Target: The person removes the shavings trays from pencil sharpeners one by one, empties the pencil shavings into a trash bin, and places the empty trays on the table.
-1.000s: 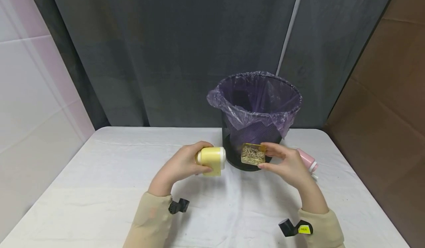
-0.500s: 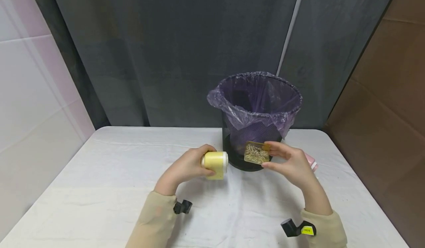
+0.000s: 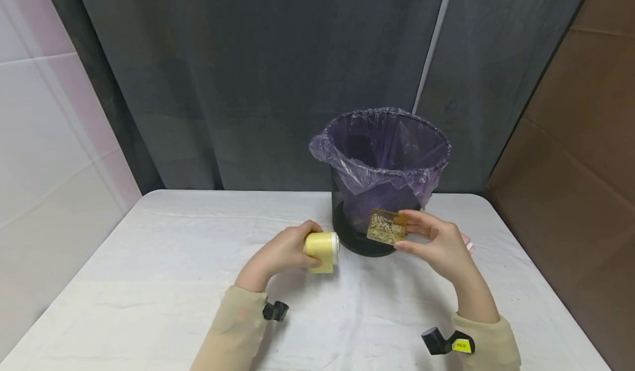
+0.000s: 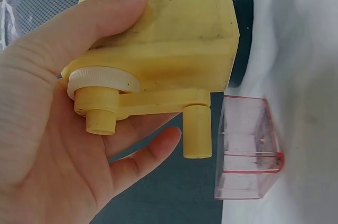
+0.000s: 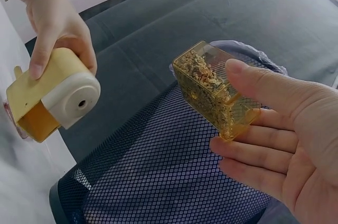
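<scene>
A yellow crank pencil sharpener lies on its side in my left hand, thumb across its body. Its crank handle shows in the left wrist view, and the right wrist view shows its white front and vacant drawer slot. My right hand pinches a clear yellow shavings drawer between thumb and fingers. Pencil shavings fill much of it. The drawer is in front of the lower part of a mesh bin, below the rim.
A purple bag lines the bin and folds over its rim. Behind my right hand a pink object is mostly hidden. In the left wrist view a clear pink box rests on the white cloth. Dark fabric hangs behind.
My left hand has shifted right and nearer to me with the sharpener. My right hand has drifted slightly right, and the drawer has turned in its grip.
</scene>
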`<state>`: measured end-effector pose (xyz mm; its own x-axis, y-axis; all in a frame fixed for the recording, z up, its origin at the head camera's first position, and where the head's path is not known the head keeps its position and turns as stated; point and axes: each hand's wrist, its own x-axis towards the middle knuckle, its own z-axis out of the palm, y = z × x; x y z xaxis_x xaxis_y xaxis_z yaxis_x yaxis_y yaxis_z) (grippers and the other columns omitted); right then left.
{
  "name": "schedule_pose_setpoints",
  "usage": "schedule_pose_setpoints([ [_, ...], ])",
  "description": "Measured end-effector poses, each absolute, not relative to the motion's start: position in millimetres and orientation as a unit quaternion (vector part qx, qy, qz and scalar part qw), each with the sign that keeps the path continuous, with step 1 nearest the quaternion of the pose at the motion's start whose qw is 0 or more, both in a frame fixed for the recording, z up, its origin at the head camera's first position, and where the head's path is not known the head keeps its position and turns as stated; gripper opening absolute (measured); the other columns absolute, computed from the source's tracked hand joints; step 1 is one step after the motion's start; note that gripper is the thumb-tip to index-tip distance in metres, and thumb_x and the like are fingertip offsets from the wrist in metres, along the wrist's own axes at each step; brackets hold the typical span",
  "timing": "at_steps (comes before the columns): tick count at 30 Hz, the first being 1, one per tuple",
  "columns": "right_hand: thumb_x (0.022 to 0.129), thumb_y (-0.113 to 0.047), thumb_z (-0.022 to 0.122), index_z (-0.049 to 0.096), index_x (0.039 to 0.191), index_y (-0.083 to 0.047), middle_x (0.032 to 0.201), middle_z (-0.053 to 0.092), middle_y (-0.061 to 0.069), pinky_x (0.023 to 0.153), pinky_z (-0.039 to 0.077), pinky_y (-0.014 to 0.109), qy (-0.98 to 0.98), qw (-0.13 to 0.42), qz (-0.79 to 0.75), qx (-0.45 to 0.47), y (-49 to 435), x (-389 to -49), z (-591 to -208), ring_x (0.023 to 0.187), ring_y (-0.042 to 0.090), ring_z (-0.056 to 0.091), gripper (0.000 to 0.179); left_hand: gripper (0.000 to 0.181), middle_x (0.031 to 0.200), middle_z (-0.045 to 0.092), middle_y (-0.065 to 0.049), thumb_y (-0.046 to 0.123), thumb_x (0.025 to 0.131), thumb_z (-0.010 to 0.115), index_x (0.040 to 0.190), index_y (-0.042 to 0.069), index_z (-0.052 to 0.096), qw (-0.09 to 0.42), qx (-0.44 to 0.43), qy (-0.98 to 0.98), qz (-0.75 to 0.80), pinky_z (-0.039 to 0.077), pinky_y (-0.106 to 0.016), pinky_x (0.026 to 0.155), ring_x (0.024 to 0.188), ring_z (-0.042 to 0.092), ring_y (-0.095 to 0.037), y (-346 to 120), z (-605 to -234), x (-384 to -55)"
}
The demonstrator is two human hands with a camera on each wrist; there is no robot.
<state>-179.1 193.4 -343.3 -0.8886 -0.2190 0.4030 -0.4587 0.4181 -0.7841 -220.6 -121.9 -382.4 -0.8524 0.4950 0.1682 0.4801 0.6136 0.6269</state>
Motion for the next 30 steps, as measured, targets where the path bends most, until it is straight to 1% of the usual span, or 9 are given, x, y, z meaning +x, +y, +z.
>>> schedule_pose_setpoints([
  [5, 0.074, -0.008, 0.082, 0.060, 0.126, -0.002, 0.110, 0.067, 0.012, 0.080, 0.050, 0.021, -0.831, 0.126, 0.501, 0.208, 193.9, -178.4, -343.2, 0.097, 0.012, 0.064, 0.056, 0.052, 0.086, 0.059, 0.004, 0.010, 0.067, 0.085, 0.111, 0.009, 0.057, 0.024, 0.266, 0.900, 0.343, 0.046, -0.033, 0.070, 0.073, 0.054, -0.014, -121.3, -390.3, -225.1],
  [10, 0.073, -0.003, 0.082, 0.060, 0.125, 0.001, 0.110, 0.066, 0.014, 0.079, 0.050, 0.021, -0.823, 0.137, 0.507, 0.216, 195.0, -177.6, -343.0, 0.095, 0.009, 0.064, 0.057, 0.052, 0.086, 0.059, 0.004, 0.009, 0.067, 0.085, 0.110, 0.009, 0.057, 0.031, 0.266, 0.901, 0.342, 0.046, -0.033, 0.070, 0.072, 0.054, -0.014, -120.3, -396.4, -227.7],
  [14, 0.071, 0.002, 0.081, 0.060, 0.124, 0.002, 0.109, 0.066, 0.015, 0.079, 0.051, 0.021, -0.814, 0.144, 0.516, 0.225, 195.7, -177.7, -343.4, 0.095, 0.008, 0.064, 0.056, 0.051, 0.086, 0.059, 0.003, 0.007, 0.066, 0.085, 0.108, 0.009, 0.056, 0.035, 0.268, 0.899, 0.345, 0.045, -0.034, 0.069, 0.072, 0.053, -0.014, -120.1, -399.7, -228.3],
  [20, 0.071, 0.002, 0.081, 0.060, 0.124, 0.002, 0.108, 0.067, 0.015, 0.079, 0.050, 0.020, -0.813, 0.147, 0.516, 0.224, 195.6, -176.2, -341.0, 0.095, 0.007, 0.064, 0.056, 0.051, 0.087, 0.059, 0.003, 0.007, 0.067, 0.085, 0.108, 0.009, 0.056, 0.044, 0.263, 0.900, 0.345, 0.045, -0.034, 0.070, 0.073, 0.053, -0.014, -120.4, -405.1, -229.6],
  [30, 0.072, 0.003, 0.080, 0.059, 0.124, 0.004, 0.108, 0.066, 0.017, 0.079, 0.051, 0.022, -0.807, 0.146, 0.527, 0.224, 196.0, -175.2, -339.3, 0.094, 0.008, 0.064, 0.056, 0.051, 0.086, 0.059, 0.004, 0.007, 0.066, 0.085, 0.107, 0.011, 0.055, 0.042, 0.265, 0.907, 0.326, 0.045, -0.034, 0.070, 0.072, 0.053, -0.014, -118.6, -407.3, -229.7],
])
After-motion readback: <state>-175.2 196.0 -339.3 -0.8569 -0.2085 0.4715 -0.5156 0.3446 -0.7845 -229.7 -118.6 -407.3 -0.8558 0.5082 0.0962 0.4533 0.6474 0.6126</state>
